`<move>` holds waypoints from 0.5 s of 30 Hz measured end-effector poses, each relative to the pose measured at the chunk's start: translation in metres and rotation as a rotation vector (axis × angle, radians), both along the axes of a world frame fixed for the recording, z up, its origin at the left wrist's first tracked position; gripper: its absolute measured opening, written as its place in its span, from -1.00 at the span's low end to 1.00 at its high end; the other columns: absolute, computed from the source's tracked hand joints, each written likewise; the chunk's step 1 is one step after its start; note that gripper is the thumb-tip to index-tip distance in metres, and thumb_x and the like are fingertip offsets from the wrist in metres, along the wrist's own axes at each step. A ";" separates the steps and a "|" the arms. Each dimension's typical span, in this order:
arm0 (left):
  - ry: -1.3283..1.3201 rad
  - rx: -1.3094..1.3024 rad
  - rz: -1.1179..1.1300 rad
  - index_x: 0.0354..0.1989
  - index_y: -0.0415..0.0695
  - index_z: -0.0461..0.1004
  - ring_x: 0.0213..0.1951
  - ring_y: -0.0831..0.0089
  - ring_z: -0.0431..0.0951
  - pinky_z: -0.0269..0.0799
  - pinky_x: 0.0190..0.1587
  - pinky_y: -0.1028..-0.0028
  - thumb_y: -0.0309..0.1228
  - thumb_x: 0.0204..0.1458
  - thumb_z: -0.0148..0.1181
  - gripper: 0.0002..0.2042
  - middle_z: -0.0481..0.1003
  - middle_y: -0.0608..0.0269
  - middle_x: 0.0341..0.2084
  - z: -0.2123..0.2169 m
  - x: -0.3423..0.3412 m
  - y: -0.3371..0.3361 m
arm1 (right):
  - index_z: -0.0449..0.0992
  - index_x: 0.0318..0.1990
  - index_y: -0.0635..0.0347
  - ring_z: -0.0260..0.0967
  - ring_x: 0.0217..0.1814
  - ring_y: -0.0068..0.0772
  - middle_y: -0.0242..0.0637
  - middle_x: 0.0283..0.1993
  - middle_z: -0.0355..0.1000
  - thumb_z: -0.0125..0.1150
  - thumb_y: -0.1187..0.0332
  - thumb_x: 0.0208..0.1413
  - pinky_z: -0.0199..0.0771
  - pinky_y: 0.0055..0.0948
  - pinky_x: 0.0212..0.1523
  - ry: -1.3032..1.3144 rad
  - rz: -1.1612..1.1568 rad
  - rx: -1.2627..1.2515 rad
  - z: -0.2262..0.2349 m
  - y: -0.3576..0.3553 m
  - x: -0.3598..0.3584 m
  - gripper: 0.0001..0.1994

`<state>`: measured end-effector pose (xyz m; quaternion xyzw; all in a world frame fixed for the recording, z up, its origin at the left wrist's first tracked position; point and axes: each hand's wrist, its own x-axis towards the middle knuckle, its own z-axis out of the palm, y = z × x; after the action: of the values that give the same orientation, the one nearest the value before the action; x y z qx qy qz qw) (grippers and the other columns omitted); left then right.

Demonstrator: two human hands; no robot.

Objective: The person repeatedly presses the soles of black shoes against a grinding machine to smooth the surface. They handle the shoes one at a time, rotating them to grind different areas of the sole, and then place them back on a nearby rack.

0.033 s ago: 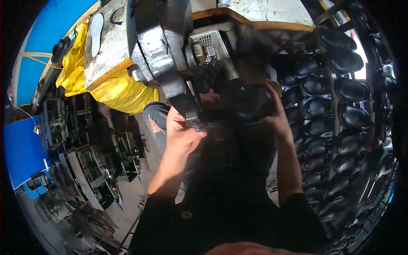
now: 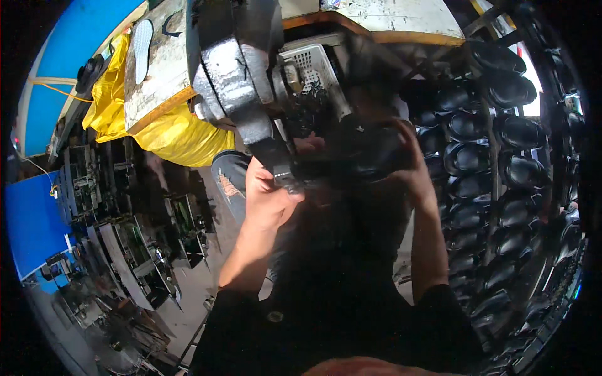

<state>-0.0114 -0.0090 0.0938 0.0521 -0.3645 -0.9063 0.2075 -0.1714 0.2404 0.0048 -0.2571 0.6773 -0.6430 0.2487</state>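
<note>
A black shoe (image 2: 367, 150), dark and partly lost in shadow, is held between my two hands in front of my body. My right hand (image 2: 411, 166) grips its right end, with the fingers wrapped over the far side. At the other end, my left hand (image 2: 271, 195) is closed on the shoe's dark edge, thumb toward me. The narrow lower tip of a heavy grey and black machine head (image 2: 235, 88) comes down right beside my left thumb. Deep shadow hides where the tip meets the shoe.
Beyond the machine stands a white perforated basket (image 2: 323, 59) with black scraps. Yellow sacking (image 2: 182, 141) hangs under a worn worktable (image 2: 166, 62) bearing a pale insole (image 2: 143, 50). Racks of black shoes (image 2: 467, 156) line my right; metal frames (image 2: 135, 250) stand on the left.
My right hand and forearm have shifted slightly to the right, and the right end of the shoe has turned a little. My left hand stays in place at the machine tip.
</note>
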 end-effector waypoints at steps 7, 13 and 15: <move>-0.004 0.098 0.029 0.28 -0.09 0.22 0.17 0.11 0.43 0.37 0.21 0.04 -0.46 -0.17 0.40 -0.25 0.42 0.11 0.13 -0.020 0.014 -0.007 | 0.14 0.37 0.36 0.03 0.50 -0.12 -0.06 0.44 0.13 0.67 0.07 -0.47 -0.07 -0.18 0.47 0.180 -0.047 -0.139 0.043 0.026 -0.037 0.17; 0.005 0.247 0.074 0.25 -0.21 0.23 0.18 0.15 0.43 0.37 0.21 0.13 -0.28 -0.02 0.43 -0.32 0.41 0.08 0.14 -0.025 0.027 -0.019 | 0.14 0.36 0.38 0.10 0.45 -0.18 -0.09 0.43 0.14 0.65 0.12 -0.38 0.10 -0.21 0.41 0.205 0.015 -0.065 0.103 0.011 -0.033 0.10; 0.021 0.277 0.084 0.26 -0.21 0.22 0.19 0.13 0.42 0.37 0.21 0.11 -0.27 0.00 0.41 -0.32 0.39 0.08 0.17 -0.026 0.026 -0.022 | 0.13 0.37 0.38 0.09 0.45 -0.18 -0.10 0.44 0.11 0.64 0.16 -0.36 0.09 -0.21 0.41 0.172 0.029 -0.084 0.109 0.005 -0.028 0.09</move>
<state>0.0146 -0.0308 0.0681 0.0861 -0.2315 -0.9389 0.2398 -0.1993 0.2455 0.1142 -0.3312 0.6647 -0.6428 0.1879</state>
